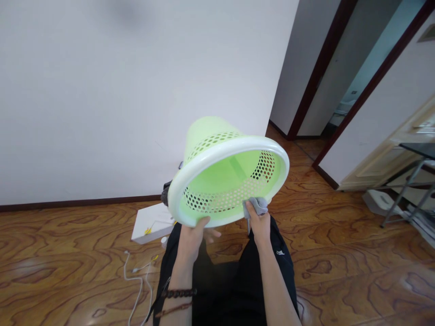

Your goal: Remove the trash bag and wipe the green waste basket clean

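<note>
A light green plastic basket (217,176) with rows of holes and a thick white rim is held up in front of me, tilted so that its mouth faces me. My left hand (195,235) grips the near rim, thumb over the edge and fingers beneath. At the right part of the rim, my right hand (258,222) pinches a grey cloth (256,206) against the basket. Some of the right fingers are hidden behind the cloth and rim.
A white box (151,222) sits on the wooden floor by the wall, partly behind the basket. White cables (141,280) trail at lower left. A dark object (165,192) shows behind the basket. A metal-legged stand (408,181) is at right, near a doorway.
</note>
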`<state>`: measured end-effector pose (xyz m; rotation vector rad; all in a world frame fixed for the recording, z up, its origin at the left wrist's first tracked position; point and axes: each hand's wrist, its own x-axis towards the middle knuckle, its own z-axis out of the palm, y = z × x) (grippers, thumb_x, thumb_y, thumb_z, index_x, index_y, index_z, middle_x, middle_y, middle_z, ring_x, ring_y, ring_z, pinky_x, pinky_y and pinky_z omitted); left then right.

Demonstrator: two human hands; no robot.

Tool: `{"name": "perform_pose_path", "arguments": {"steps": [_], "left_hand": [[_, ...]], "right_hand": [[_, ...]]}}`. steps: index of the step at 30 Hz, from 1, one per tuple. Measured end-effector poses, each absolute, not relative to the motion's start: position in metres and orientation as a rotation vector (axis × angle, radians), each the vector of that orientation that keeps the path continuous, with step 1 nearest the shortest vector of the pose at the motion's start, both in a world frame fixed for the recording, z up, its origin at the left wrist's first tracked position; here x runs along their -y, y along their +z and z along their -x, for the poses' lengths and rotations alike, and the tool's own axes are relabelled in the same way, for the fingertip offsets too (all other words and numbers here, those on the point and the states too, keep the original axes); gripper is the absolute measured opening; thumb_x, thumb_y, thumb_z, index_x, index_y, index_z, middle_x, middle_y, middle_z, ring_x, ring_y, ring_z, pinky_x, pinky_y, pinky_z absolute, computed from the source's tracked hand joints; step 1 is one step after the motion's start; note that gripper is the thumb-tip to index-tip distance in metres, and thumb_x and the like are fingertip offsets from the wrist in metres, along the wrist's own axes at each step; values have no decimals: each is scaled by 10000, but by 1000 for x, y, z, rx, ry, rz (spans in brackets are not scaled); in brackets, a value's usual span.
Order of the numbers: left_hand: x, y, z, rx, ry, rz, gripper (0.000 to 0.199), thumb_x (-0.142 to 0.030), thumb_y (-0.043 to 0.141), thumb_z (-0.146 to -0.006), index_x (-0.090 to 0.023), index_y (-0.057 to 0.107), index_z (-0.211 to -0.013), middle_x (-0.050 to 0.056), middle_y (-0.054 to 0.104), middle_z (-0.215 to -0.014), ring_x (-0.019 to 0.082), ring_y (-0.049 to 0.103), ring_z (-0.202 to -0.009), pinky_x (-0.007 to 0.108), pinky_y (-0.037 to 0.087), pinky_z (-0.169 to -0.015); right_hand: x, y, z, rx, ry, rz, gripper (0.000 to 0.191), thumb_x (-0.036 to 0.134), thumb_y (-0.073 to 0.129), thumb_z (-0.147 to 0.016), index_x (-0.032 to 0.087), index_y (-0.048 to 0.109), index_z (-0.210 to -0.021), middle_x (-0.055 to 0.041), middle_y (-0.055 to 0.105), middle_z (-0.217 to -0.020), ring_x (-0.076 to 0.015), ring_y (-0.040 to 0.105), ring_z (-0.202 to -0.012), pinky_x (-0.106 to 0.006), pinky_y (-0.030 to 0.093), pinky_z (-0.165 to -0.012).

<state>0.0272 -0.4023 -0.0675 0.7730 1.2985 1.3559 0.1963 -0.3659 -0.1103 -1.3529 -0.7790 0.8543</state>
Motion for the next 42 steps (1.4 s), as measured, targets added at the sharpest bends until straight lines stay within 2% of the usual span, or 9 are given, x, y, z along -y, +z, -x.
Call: {"name": "perform_pose_path", "arguments": {"steps": [4, 8, 13, 19, 22, 26, 31, 37, 42], "left_hand": [[400, -68, -29, -1334, 1325, -783, 360, -193, 644, -646, -81, 512, -961, 78, 665, -637, 265, 665, -541, 305, 528, -412], [399, -69, -32, -1350, 1298, -779, 330, -172, 639, -649, -78, 533, -948, 82, 667, -639, 267, 667, -549, 338, 553, -455], [398, -73, -35, -1328, 1299, -763, 357, -191, 646, -653, -61, 539, -968, 92, 664, -617, 275, 663, -537, 358, 558, -461], [395, -79, -32, -1325, 1339, -751, 452, -235, 681, -629, -59, 534, -1019, 99, 675, -676, 281, 667, -557, 368, 562, -488], [396, -77, -31, -1328, 1385, -752, 508, -245, 690, -621, -66, 514, -1063, 99, 679, -719, 277, 666, -549, 374, 563, -488], [400, -73, -36, -1290, 1404, -781, 459, -256, 666, -655, -71, 515, -1046, 99, 679, -718, 267, 668, -560, 362, 566, -501], [400, -70, -38, -1297, 1404, -764, 420, -242, 643, -669, -82, 524, -1040, 83, 676, -686, 262, 669, -568, 351, 564, -492], [398, -71, -36, -1305, 1443, -705, 432, -215, 664, -635, -72, 515, -1014, 91, 672, -678, 284, 668, -565, 365, 564, -481], [395, -75, -35, -1309, 1416, -702, 436, -237, 666, -632, -75, 541, -1017, 92, 677, -672, 296, 677, -616, 368, 568, -500]], "right_hand": [[369, -123, -187, 794, 797, 1485, 573, 513, 694, -604, 93, 654, -992, -107, 692, -909, -255, 632, -874, -311, 478, -746], [371, -132, -179, 787, 847, 1555, 624, 525, 708, -572, 88, 651, -1013, -116, 695, -919, -256, 639, -866, -300, 482, -726], [369, -127, -189, 702, 763, 1643, 618, 542, 690, -577, 96, 665, -1004, -113, 694, -946, -263, 635, -896, -301, 476, -741], [373, -122, -161, 802, 915, 1592, 617, 547, 687, -580, 106, 667, -1011, -92, 700, -917, -255, 640, -887, -293, 479, -735], [371, -120, -165, 753, 867, 1600, 614, 546, 684, -585, 105, 669, -1012, -94, 698, -930, -256, 635, -903, -296, 479, -746], [371, -116, -173, 704, 833, 1659, 604, 547, 688, -578, 93, 679, -977, -106, 696, -919, -275, 633, -903, -310, 480, -736], [376, -115, -159, 873, 983, 1462, 565, 510, 690, -605, 131, 653, -1022, -76, 693, -952, -243, 633, -910, -289, 479, -758], [370, -114, -181, 728, 763, 1602, 610, 528, 699, -581, 97, 650, -1011, -121, 684, -962, -262, 625, -900, -325, 469, -779], [375, -116, -162, 887, 913, 1533, 575, 535, 680, -601, 111, 664, -989, -94, 696, -921, -254, 634, -890, -301, 477, -745]]}}
